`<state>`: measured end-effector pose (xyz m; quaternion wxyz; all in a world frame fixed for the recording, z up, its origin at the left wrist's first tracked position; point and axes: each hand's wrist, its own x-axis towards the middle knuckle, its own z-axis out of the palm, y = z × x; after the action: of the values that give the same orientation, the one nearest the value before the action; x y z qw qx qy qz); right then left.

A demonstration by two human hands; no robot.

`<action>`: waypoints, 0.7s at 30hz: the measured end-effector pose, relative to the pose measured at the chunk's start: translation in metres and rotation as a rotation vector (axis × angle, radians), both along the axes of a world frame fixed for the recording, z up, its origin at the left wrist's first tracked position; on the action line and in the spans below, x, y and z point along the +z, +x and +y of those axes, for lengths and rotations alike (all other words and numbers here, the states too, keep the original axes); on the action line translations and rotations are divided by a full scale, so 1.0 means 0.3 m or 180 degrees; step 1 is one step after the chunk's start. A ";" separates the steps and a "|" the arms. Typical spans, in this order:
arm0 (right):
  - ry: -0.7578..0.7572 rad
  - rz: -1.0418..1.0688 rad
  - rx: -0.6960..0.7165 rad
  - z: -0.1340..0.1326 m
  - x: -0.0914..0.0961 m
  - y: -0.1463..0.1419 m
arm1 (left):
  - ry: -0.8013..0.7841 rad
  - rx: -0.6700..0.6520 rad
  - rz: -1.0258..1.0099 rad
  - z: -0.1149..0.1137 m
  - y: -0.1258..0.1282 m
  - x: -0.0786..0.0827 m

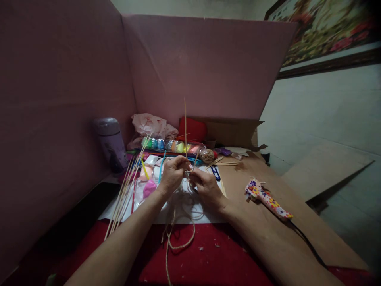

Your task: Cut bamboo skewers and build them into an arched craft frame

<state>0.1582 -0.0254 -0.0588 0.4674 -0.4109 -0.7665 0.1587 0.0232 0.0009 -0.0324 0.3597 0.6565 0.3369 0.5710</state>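
My left hand [172, 174] is closed in a pinch round a thin bamboo stick [185, 127] that stands upright. My right hand [205, 186] is closed beside it, fingers pinched where a second, shorter stick [195, 159] crosses the first. Jute twine [178, 234] hangs from between the two hands and loops down over the white sheet [178, 214] and the red cloth [208, 258]. What exactly the right fingers pinch is hidden.
A bundle of bamboo sticks [123, 194] lies at left. Nearby are a purple flask [111, 145], a row of coloured clay packs [169, 146], a twine ball [207, 155], blue scissors [215, 172], a patterned glue gun [268, 198] and pink board walls [208, 67].
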 end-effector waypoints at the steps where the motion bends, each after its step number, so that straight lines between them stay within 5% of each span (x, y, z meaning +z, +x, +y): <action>1: -0.0026 0.0002 -0.0006 0.001 0.001 -0.003 | 0.0098 0.0110 0.0099 0.002 -0.003 0.000; 5: -0.0074 0.0014 -0.0051 0.006 0.001 -0.011 | 0.0183 0.0178 0.0157 0.011 -0.009 -0.002; 21: -0.0229 0.0190 0.0032 0.044 -0.014 -0.021 | -0.0523 -0.0645 -0.0488 0.024 -0.012 -0.003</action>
<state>0.1521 -0.0121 -0.0632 0.4742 -0.4186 -0.7481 0.2006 0.0196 0.0080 -0.0333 0.4927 0.6101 0.2861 0.5507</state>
